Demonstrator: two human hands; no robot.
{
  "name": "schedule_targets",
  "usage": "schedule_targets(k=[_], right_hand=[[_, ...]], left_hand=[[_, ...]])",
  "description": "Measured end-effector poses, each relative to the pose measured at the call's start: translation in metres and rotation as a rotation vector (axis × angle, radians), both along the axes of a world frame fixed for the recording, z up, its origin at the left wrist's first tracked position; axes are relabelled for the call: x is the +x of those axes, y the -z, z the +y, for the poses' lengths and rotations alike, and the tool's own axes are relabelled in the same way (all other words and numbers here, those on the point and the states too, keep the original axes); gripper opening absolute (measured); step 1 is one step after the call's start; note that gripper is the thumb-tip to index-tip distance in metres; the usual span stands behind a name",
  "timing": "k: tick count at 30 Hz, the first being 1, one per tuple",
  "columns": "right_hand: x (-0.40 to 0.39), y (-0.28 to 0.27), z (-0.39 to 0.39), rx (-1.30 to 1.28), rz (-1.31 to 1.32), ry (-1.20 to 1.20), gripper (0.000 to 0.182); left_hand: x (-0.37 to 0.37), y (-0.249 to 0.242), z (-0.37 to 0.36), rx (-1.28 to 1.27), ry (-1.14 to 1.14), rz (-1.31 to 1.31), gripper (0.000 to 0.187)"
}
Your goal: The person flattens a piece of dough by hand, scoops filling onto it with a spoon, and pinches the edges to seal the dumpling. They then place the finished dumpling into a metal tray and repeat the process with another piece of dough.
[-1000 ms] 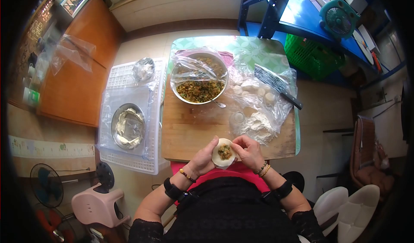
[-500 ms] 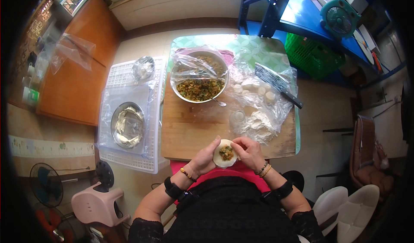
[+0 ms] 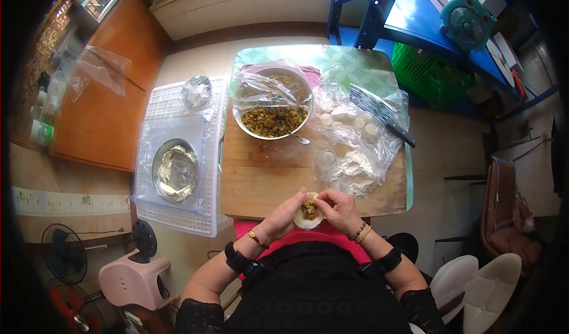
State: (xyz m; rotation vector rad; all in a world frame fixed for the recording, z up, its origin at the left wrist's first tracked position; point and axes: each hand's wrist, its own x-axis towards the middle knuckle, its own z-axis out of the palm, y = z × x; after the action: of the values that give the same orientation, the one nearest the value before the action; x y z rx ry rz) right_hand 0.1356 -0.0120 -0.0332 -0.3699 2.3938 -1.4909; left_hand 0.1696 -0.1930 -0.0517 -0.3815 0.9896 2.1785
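Note:
A round dough wrapper (image 3: 306, 222) with a heap of chopped filling (image 3: 309, 210) in its middle is held just off the near edge of the wooden board (image 3: 267, 183). My left hand (image 3: 284, 216) supports it from the left side, thumb along the rim. The fingers of my right hand (image 3: 338, 211) pinch the upper right edge of the wrapper. Beyond them stands a large metal bowl (image 3: 238, 120) of the same kind of filling, partly covered with plastic film, a spoon (image 3: 301, 139) at its rim.
Right of the bowl lie dough pieces (image 3: 358, 122) under plastic, a cleaver (image 3: 382, 114) and a flour pile (image 3: 358, 174). A small glass jar (image 3: 326, 158) stands beside the flour. At left, a white crate (image 3: 148, 212) carries a round pan (image 3: 157, 183) with folded dough along its side.
The wrapper's upper edge is drawn in more around the filling, and my right fingers have shifted slightly left along it. The left hand stays nearly in place.

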Motion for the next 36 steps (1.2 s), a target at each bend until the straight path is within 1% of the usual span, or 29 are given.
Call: schedule_targets(k=[2,3,5,7,9,11,12,14,17,21,23,24,26,30,32,33,35,36], right_hand=[[0.002,0.005,0.000,-0.043,0.022,0.046,0.014],[0.002,0.007,0.000,-0.043,0.021,0.046,0.014],[0.002,0.008,0.002,-0.009,0.022,0.004,0.017],[0.001,0.009,0.006,0.011,0.033,-0.040,0.015],[0.002,0.012,0.008,0.033,0.045,-0.083,0.014],[0.004,0.018,0.009,-0.214,-0.359,-0.002,0.012],[0.003,0.020,0.010,-0.214,-0.359,-0.002,0.012],[0.002,0.023,0.012,-0.360,-0.522,-0.009,0.012],[0.002,0.015,0.009,-0.386,-0.558,0.011,0.013],[0.005,0.026,0.009,-0.374,-0.488,0.043,0.015],[0.005,0.027,0.010,-0.123,-0.268,0.035,0.017],[0.005,0.024,0.010,-0.123,-0.269,0.035,0.017],[0.006,0.015,0.008,0.025,-0.118,0.021,0.019],[0.006,0.015,0.009,0.055,-0.085,0.027,0.019],[0.001,0.018,0.010,-0.050,-0.026,0.077,0.018],[0.000,0.015,0.009,-0.050,-0.026,0.077,0.018],[-0.001,0.005,0.009,-0.093,-0.137,0.078,0.017],[-0.002,0.005,0.009,-0.092,-0.137,0.077,0.017]], left_hand=[[0.000,-0.001,0.000,0.010,0.025,0.003,0.059],[0.000,-0.002,0.001,0.017,0.005,-0.009,0.056],[0.001,-0.001,0.000,0.023,-0.016,-0.020,0.054],[0.002,0.006,-0.002,0.005,0.033,-0.035,0.057],[0.001,0.005,-0.002,0.041,0.025,-0.041,0.058],[0.000,0.000,-0.002,0.076,0.016,-0.048,0.058],[-0.001,-0.004,-0.003,0.099,0.002,-0.053,0.059],[-0.001,-0.005,-0.004,0.122,-0.012,-0.059,0.060],[0.000,-0.003,-0.003,0.111,-0.022,-0.081,0.060],[0.000,-0.004,-0.002,0.119,-0.002,-0.088,0.061],[0.000,-0.006,-0.001,0.120,0.006,-0.086,0.061],[0.000,-0.009,0.000,0.124,0.003,-0.093,0.061],[0.000,-0.010,0.001,0.129,0.002,-0.099,0.061],[0.000,-0.008,0.002,0.114,-0.011,-0.121,0.061],[0.000,-0.007,0.001,0.106,-0.020,-0.133,0.061],[0.000,-0.004,-0.001,0.088,0.013,-0.111,0.063],[0.000,-0.004,-0.001,0.070,0.046,-0.088,0.066],[-0.001,-0.006,0.000,0.084,0.049,-0.092,0.066]])
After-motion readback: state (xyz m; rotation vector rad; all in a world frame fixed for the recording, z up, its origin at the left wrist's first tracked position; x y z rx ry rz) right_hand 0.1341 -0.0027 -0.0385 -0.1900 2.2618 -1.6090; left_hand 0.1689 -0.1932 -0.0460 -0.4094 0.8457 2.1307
